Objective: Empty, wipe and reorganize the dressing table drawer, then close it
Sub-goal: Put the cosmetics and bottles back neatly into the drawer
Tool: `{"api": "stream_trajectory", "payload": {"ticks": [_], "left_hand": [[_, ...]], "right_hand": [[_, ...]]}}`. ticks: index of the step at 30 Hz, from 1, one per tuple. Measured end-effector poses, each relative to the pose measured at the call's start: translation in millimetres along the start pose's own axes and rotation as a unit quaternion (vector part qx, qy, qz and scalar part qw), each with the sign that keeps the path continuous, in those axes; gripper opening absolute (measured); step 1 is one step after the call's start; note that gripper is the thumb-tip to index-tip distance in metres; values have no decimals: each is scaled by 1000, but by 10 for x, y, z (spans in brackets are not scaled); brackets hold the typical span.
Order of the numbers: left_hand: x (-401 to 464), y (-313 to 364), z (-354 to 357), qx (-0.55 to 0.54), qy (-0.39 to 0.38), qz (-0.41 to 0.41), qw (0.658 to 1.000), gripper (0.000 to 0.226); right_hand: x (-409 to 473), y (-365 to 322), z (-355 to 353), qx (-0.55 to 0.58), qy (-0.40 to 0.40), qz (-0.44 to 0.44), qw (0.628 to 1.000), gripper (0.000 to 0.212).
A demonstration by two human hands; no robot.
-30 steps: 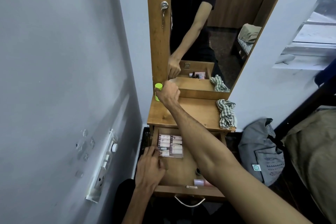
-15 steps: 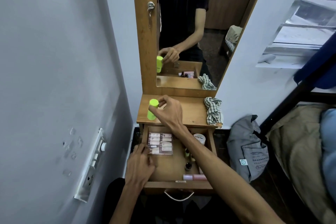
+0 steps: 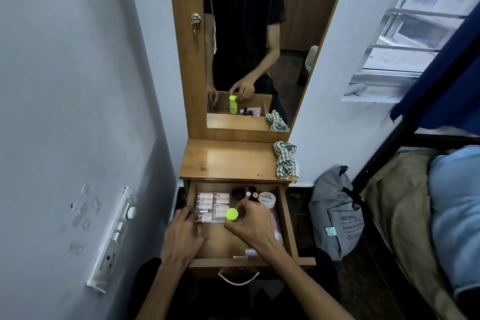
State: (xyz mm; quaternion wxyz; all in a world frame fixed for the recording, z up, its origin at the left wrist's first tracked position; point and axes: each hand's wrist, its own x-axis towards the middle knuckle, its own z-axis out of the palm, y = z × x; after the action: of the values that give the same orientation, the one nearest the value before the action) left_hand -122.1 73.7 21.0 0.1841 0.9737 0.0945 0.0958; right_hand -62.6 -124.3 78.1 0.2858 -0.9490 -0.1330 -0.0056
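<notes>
Drawer [image 3: 287,218]: green bottle [image 3: 231,216] now inside, seemingly upright, off tabletop [image 3: 226,161].

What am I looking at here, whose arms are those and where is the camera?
This is one picture from a camera worn on a person's head, looking down at their own arms; no robot is involved. The mirror ahead reflects that person. Below it is a wooden dressing table with a checked cloth on top. Its drawer is pulled open, holding a clear box of small tubes, a white jar and small bottles. The right hand grips a lime green bottle over the drawer. The left hand rests at the box's near edge.
</notes>
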Motion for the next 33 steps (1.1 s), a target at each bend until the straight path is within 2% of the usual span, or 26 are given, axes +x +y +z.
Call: {"api": "stream_trajectory", "payload": {"ticks": [7,19,26,33], "left_hand": [[2,9,-6,3,-5,-4,1000,31],[-11,8,-12,-6,-3,-8,1000,32],[-9,7,-26,-21,10,-11,1000,25],[-22,-2,-47,-40,19,-21,999,19]], "right_hand": [[-94,38,103,-54,-43,-42,997,37],[-103,75,219,-101,-45,-59,992,35],[-206,213,124,-36,-14,-56,998,46],[-422,430,-203,40,45,-8,998,13]]}}
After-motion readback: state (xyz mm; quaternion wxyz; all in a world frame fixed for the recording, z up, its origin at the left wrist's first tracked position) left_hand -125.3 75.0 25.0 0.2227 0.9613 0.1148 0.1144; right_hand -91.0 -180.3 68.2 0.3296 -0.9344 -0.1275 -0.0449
